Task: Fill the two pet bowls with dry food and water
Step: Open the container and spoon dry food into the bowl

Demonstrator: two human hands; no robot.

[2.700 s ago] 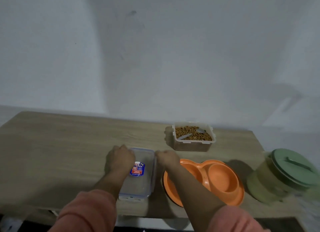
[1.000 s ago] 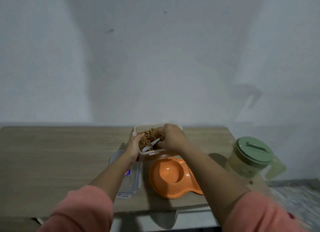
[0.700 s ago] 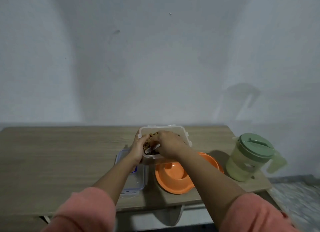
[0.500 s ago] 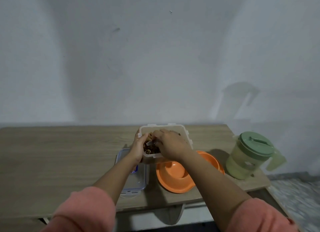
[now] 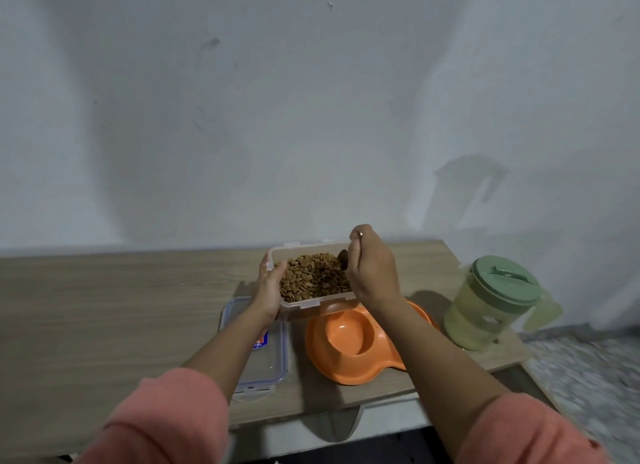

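A clear plastic box of brown dry food (image 5: 313, 278) is held above the table, over the far edge of the orange double pet bowl (image 5: 349, 352). My left hand (image 5: 272, 288) grips the box by its left end. My right hand (image 5: 372, 267) is curled round a spoon handle, and the spoon's bowl (image 5: 343, 255) dips into the kibble at the box's right side. The bowl's visible left well looks bare; my right forearm hides its right well. A green-lidded pitcher (image 5: 491, 306) of pale liquid stands at the right of the table.
The box's clear lid (image 5: 258, 354) with a blue and red sticker lies flat on the wooden table (image 5: 104, 325), left of the orange bowl. A white wall runs behind the table. The table's right edge is just beyond the pitcher, with speckled floor below.
Both hands left the lid and lifted the food box toward me over the bowl. My right hand took the spoon from the kibble and has now raised it at the box's right side.
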